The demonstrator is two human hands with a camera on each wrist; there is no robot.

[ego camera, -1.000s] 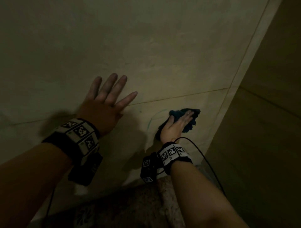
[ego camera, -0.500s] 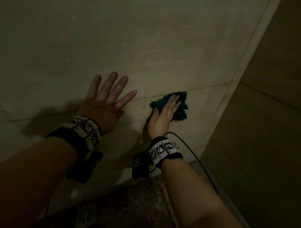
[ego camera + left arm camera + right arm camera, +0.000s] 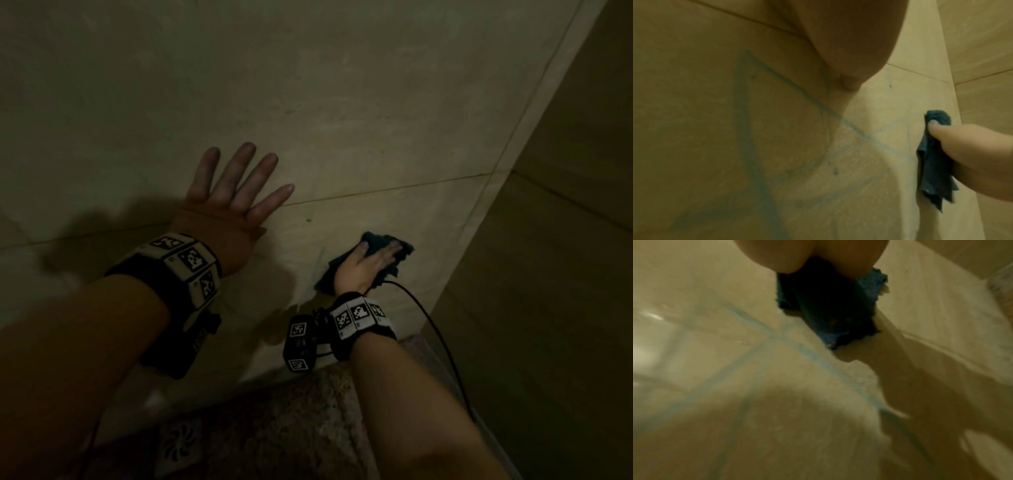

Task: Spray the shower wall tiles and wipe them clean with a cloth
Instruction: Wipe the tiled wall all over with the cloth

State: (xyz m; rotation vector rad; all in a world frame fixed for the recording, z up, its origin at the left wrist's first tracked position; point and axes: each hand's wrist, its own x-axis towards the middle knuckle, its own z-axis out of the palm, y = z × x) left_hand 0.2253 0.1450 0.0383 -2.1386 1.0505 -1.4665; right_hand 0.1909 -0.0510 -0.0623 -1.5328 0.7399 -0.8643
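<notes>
Pressing the crumpled blue cloth [image 3: 371,260] flat against the wall tile [image 3: 342,120] under our right hand [image 3: 363,270], its fingers spread over the fabric, we brace our left hand [image 3: 226,205] bare and splayed on the tile, beside it.

Below my arms the floor [image 3: 274,425] is dark speckled stone, and a small round drain cover [image 3: 178,445] with curved slots sits in it near the foot of the wall. A thin black cable [image 3: 442,339] trails from my right wrist band down along the corner. To my right a plain side wall [image 3: 565,274] meets the corner, dim and greenish.
</notes>
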